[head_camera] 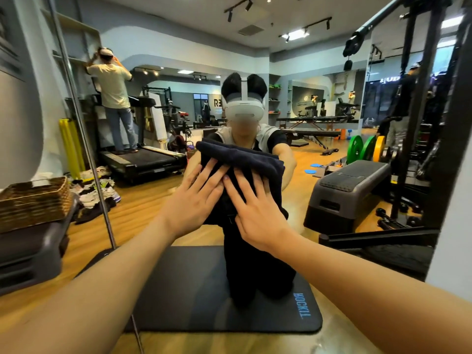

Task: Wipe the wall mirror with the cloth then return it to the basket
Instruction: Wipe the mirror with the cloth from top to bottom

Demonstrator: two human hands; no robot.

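1. The wall mirror (255, 72) fills most of the frame, its metal edge running as a slanted line down the left side.
2. A dark navy cloth (240, 159), folded thick, sits at the centre of the frame, pressed flat against the glass.
3. The left hand (194, 200) lies open on the cloth's lower left part, fingers straight and spread, pointing up and to the right.
4. The right hand (252, 208) lies open just beside it on the lower right part, fingers straight and spread, pointing up and to the left; the fingertips of the two hands are close together near the middle of the cloth.
5. Both bare forearms reach in from the bottom corners of the frame.
6. A woven wicker basket (33, 200) stands at middle left, outside the mirror's edge, on a grey step platform (30, 251); I cannot tell what it holds.
7. In the glass a kneeling person wearing a white headset is reflected behind the cloth, on a black exercise mat (204, 290) at lower centre.
8. Also reflected: a treadmill (143, 159) at left with another person standing on it, a second grey step platform (350, 190) at right, and coloured weight plates (365, 149) beyond it.
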